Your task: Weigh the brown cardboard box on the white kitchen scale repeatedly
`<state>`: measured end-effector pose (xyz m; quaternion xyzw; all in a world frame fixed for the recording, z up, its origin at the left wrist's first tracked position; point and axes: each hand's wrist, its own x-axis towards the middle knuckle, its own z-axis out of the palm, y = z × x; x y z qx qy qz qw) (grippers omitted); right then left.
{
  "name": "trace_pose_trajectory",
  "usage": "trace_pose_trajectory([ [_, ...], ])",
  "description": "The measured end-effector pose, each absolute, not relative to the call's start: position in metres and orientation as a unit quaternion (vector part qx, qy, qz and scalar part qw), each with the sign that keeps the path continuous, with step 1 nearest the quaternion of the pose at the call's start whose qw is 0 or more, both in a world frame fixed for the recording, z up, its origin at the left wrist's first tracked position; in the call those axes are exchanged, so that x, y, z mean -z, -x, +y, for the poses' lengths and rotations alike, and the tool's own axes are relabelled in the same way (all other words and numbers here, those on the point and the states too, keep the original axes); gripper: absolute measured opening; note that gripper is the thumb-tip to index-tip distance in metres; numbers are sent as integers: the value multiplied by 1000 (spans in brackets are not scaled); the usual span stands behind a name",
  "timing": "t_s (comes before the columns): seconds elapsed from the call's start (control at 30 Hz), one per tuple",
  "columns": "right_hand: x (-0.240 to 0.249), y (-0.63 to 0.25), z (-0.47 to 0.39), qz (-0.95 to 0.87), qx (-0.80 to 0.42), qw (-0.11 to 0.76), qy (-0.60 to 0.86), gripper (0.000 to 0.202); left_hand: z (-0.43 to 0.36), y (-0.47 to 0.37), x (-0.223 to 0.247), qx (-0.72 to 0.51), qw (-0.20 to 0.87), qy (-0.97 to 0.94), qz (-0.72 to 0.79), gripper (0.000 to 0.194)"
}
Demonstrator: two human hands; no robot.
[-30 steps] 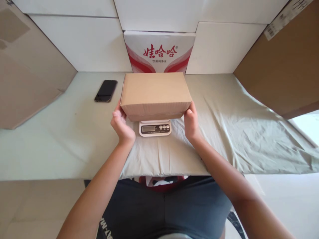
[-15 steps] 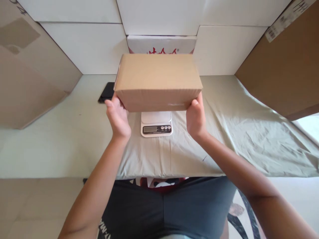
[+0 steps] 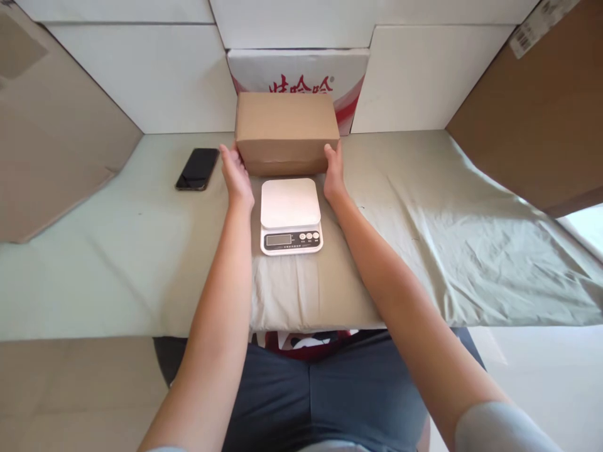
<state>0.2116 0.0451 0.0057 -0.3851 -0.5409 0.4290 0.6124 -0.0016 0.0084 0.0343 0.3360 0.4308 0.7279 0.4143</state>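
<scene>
backdrop lettering partly hidden behind held box

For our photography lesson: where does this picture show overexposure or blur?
Head view: the scale has a nearly washed-out top; head view: a bright patch sits at the right edge; head view: the scale's small lettering is too soft to read.

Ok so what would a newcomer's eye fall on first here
Probably the brown box, held between the left hand and right hand in front of the red-lettered carton. Then the white scale, nearer than the box. The dark phone lies left of both.
</scene>
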Motion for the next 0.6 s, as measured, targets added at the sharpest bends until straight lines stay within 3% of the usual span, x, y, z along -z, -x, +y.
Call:
trace_pose_trajectory([
  [0.13,-5,-213,42,-522,-435,618,395,114,10,9,-23,-722,412,-329,449,91],
  [0.3,-2,-211,42,-514,-443,614,403,111,18,13,-8,-707,417,-337,461,75],
  [0.47,3,-216,51,-497,-442,630,400,108,21,17,-5,-715,402,-324,471,83],
  [0.6,2,-246,62,-431,-434,654,445,124,21,39,-4,-714,378,-322,493,91],
])
